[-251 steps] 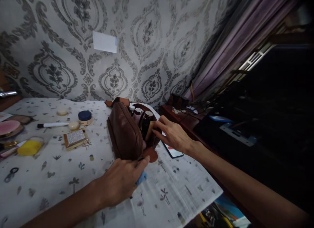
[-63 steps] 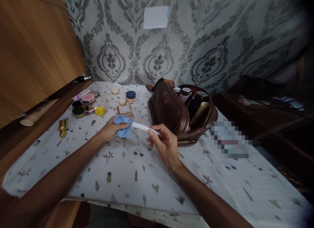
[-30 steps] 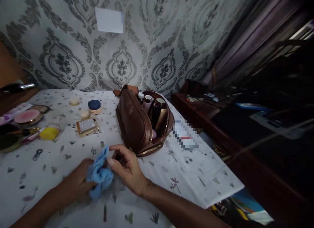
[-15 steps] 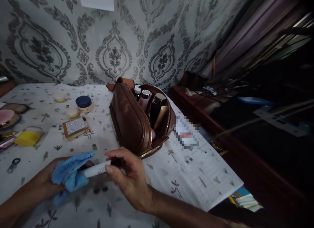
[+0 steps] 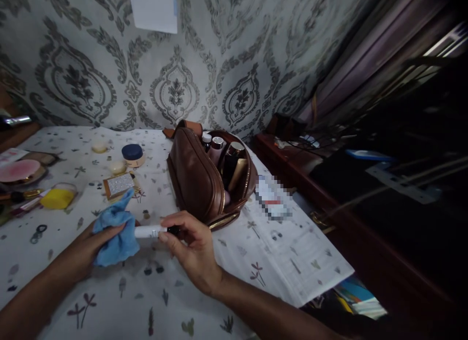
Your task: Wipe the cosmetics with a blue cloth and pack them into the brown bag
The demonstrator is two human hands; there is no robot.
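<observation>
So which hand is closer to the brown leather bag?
Right. The right hand, gripping a slim white tube, is just in front of the brown leather bag. The left hand, holding a crumpled blue cloth, is farther away, off to the left.

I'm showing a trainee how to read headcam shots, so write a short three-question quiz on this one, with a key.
1. Which hand holds the cloth?
2. True or false: the bag is zipped shut.
3. On the tube, the end by the right hand is: a) red, b) black, c) green.

Key:
1. The left hand.
2. False; it gapes open, with bottles inside.
3. b) black.
</observation>
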